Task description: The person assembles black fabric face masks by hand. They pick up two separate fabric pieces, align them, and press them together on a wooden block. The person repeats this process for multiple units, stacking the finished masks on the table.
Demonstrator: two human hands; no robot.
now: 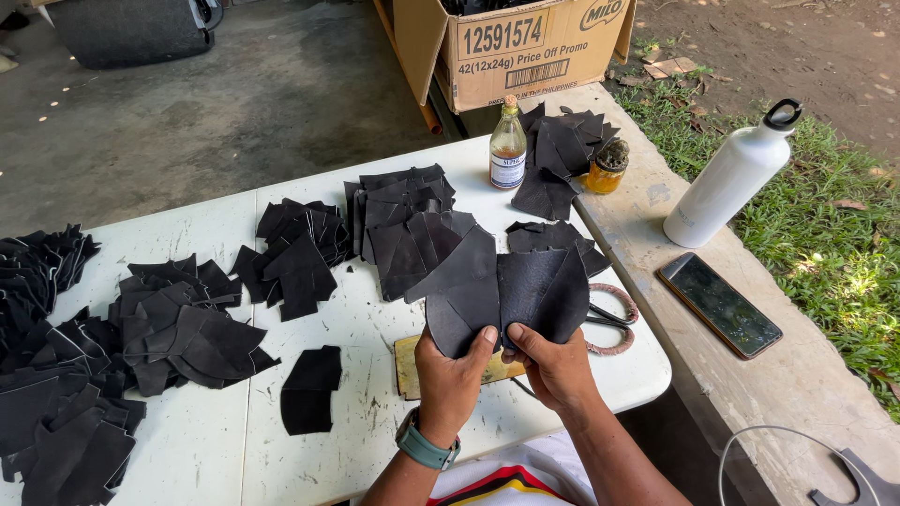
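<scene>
We record the left hand (453,373) and the right hand (553,364) raised side by side above the near edge of the white table (375,328). Each hand is closed in a pinch, thumb on top, on the lower edge of a black leather piece. The left black leather piece (462,292) and the right black leather piece (544,290) meet along their inner edges and fan out away from the person. The left wrist carries a teal watch (427,449).

Under the hands we note a tan board (409,367) flat on the table. Just right of the held pieces lie scissors (611,319) with pinkish wrapped handles.

Stacks of cut black leather pieces (398,225) cover the table to the left and far side. A glass bottle (508,146) and a small amber jar (607,167) stand at the far edge. On the concrete ledge (797,375) to the right, we see a white water bottle (729,178) and a dark phone (719,305). A cardboard box (511,47) sits beyond.
</scene>
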